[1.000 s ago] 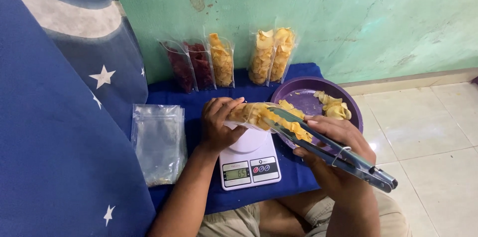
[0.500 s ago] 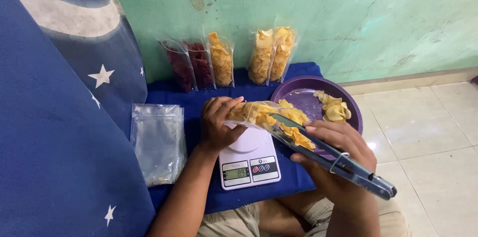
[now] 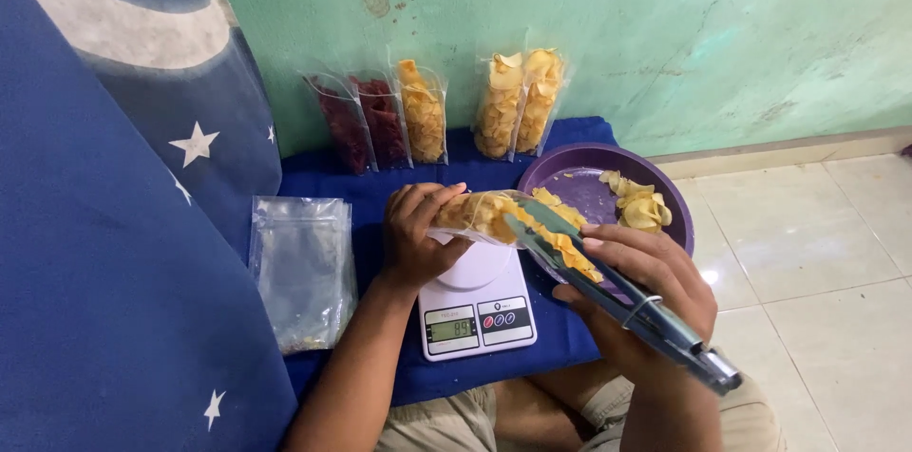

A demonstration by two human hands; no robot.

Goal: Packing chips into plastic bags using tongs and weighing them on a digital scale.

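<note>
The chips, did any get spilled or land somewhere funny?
None spilled that shows. The yellow chips sit inside the purple bowl, the rest in the clear bag held by the left hand and in the tongs.

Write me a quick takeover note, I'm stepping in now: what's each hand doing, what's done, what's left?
Left hand: grip shut on a clear pouch of chips, tilted over the white scale.
Right hand: grip shut on metal tongs, tips pinching chips at the pouch mouth.
Done: five filled pouches stand against the wall.
Left: chips remain in the purple bowl; empty pouches lie beside the scale.
</note>
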